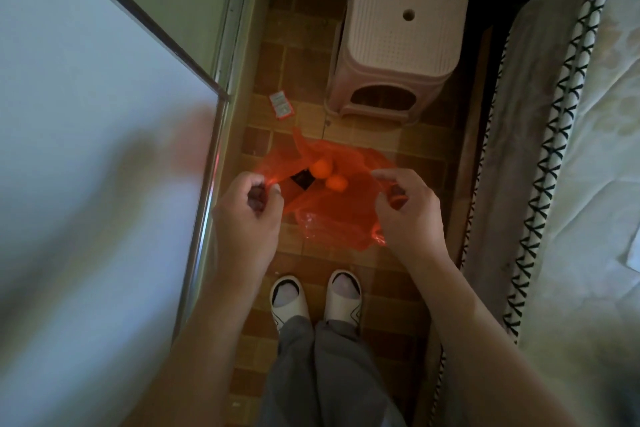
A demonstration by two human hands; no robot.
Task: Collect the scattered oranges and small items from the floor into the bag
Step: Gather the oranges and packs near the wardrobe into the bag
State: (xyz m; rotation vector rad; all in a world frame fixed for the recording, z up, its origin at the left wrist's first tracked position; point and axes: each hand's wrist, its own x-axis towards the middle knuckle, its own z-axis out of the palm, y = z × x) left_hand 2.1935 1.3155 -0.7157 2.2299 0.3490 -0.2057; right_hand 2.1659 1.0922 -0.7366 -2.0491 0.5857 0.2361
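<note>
A translucent orange plastic bag (332, 208) hangs spread between my hands above the tiled floor. My left hand (247, 215) pinches its left rim, and my right hand (408, 215) pinches its right rim. Through the plastic I see two oranges (320, 168) (336, 183) and a small black packet (302, 180). A small red-and-white packet (281, 105) lies on the floor beyond the bag, to the left.
A pink plastic stool (398, 35) stands on the floor past the bag. A white sliding door with a metal frame (207, 191) runs along the left. A bed with a patterned cover (571, 149) lines the right. My slippered feet (315, 298) stand below the bag.
</note>
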